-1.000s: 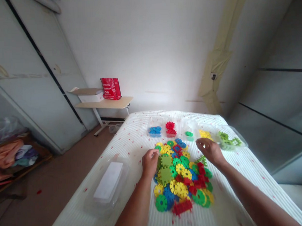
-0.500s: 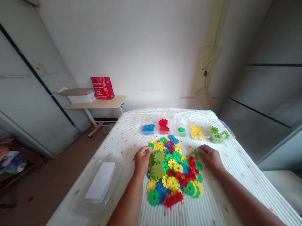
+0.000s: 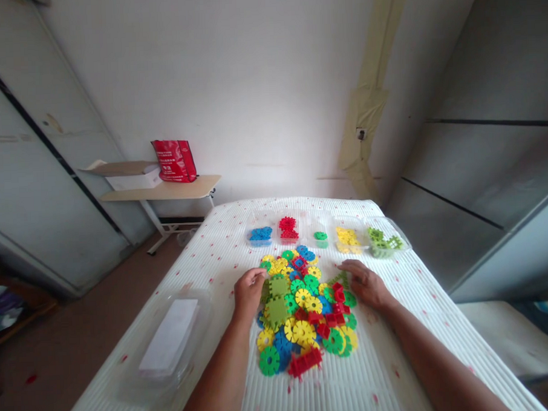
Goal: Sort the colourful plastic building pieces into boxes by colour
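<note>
Both hands had lowered onto the pile of multicoloured plastic interlocking discs [image 3: 303, 316] on the white ribbed bed [image 3: 399, 369]. Left hand [image 3: 248, 289] curled at its left edge; right hand [image 3: 364, 282] lay flat, holding nothing visible.

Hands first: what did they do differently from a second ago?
The right hand came down from above the pile of toy pieces to rest at its right edge. The left hand stayed at the left edge. The sorted trays kept their places.
</note>
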`<state>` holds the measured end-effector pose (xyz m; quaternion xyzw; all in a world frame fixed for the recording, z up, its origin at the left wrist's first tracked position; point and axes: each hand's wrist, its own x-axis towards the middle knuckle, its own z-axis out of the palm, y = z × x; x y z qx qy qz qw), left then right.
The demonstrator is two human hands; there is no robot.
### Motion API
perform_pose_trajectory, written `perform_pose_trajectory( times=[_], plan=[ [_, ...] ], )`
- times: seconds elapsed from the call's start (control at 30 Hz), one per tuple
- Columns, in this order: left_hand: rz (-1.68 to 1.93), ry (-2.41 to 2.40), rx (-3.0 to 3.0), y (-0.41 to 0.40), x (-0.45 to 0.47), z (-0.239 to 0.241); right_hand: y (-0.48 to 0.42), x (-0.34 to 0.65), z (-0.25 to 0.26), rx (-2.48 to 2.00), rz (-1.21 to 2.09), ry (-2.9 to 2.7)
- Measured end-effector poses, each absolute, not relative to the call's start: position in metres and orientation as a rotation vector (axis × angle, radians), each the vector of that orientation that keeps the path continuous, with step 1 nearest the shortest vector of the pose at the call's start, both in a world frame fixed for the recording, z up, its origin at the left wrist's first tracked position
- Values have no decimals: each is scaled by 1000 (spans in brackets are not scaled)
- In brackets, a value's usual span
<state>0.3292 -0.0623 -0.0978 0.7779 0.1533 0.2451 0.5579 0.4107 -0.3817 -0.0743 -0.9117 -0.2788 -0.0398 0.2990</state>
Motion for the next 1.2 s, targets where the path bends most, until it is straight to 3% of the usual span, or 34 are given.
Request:
perform_pose_trajectory(
  times=[0.53,1.2],
  plan=[
    [289,82,2027,-59,310,-76,-386,415,-81,-2493,24,-955],
    [448,151,2110,-64,310,-71,-387,416,-77,-2334,-47,-793]
  ],
)
